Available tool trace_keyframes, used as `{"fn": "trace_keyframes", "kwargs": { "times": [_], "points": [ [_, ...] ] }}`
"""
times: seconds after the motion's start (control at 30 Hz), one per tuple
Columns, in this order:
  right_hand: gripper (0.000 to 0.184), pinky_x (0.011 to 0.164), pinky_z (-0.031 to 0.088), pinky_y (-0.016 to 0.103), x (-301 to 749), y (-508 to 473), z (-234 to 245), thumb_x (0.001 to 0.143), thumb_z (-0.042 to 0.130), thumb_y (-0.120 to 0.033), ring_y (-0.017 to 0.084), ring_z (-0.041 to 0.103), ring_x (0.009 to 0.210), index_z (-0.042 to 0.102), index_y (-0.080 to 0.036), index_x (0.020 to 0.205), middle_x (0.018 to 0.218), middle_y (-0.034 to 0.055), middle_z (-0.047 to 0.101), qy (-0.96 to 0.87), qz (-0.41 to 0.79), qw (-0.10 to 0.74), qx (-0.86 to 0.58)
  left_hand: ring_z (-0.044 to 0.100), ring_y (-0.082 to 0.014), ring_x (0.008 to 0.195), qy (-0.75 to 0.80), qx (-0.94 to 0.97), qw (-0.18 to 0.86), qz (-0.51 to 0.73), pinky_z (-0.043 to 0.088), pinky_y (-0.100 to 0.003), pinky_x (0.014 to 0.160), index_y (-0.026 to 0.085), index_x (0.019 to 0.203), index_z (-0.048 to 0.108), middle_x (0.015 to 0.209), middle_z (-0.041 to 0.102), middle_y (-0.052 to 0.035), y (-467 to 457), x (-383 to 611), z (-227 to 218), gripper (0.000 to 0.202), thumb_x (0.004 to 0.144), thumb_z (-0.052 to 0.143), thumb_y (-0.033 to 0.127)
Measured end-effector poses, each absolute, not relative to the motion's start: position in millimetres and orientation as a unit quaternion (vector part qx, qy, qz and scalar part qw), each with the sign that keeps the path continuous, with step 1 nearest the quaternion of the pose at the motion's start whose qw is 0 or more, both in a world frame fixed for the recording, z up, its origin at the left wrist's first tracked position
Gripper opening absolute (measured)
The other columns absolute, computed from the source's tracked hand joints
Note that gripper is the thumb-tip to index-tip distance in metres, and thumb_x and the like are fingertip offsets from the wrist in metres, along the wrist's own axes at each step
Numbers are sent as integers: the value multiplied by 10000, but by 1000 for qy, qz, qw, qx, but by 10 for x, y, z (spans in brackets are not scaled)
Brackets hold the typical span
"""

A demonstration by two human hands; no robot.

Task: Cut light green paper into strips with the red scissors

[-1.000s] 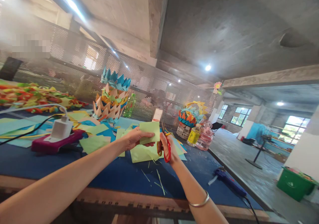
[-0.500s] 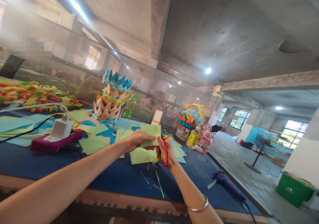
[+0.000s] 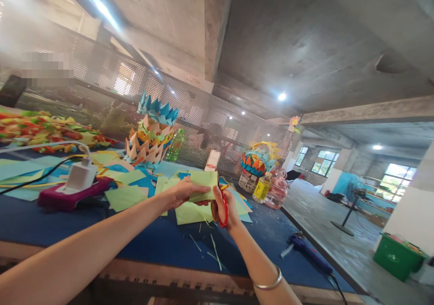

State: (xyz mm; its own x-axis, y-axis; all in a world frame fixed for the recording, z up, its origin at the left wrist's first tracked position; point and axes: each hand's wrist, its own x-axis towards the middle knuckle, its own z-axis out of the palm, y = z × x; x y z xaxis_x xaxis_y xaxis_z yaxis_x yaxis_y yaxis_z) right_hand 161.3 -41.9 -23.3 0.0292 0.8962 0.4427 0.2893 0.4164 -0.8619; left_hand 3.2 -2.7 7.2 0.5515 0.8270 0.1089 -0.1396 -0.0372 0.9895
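My left hand (image 3: 181, 193) pinches a light green sheet of paper (image 3: 204, 183), thumb on top and fingers underneath. At the sheet's right edge, my right hand (image 3: 230, 208) is wrapped round a pair of scissors (image 3: 223, 212) with red handles. The scissor blades point away from me along that edge and are mostly hidden by the paper and the hand. Below both hands lies another light green sheet (image 3: 190, 213) on the dark blue tabletop (image 3: 162, 246). Thin paper trimmings (image 3: 215, 251) are scattered in front of it.
A purple power strip (image 3: 74, 194) with a white charger (image 3: 79, 177) stands left, among loose coloured paper. Behind are stacked paper crowns (image 3: 151, 138) and a green bottle (image 3: 175, 146). To the right stand a yellow-labelled bottle (image 3: 262, 188), a pink jug (image 3: 277, 190) and a blue glue gun (image 3: 312, 253).
The scissor handles look slightly further apart than before. The held sheet and both hands have barely moved; the whole view has shifted a little.
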Motion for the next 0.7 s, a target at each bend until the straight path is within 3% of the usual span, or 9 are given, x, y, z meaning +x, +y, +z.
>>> {"fn": "trace_keyframes", "kwargs": {
  "times": [0.43, 0.7],
  "points": [
    [587, 330, 203, 252, 1582, -403, -243, 821, 377, -657, 88, 327, 314, 408, -199, 454, 351, -15, 359, -657, 233, 533, -480, 641, -188, 539, 276, 612, 636, 382, 481, -273, 532, 83, 765, 676, 625, 693, -113, -34, 33, 86, 327, 583, 768, 338],
    [539, 293, 195, 233, 1603, -359, -240, 786, 459, -640, 80, 312, 276, 355, -217, 468, 325, -40, 346, -608, 269, 569, -484, 633, -178, 529, 264, 628, 630, 374, 481, -266, 518, 88, 740, 685, 619, 692, -117, -1, 25, 51, 317, 597, 756, 362]
  ]
}}
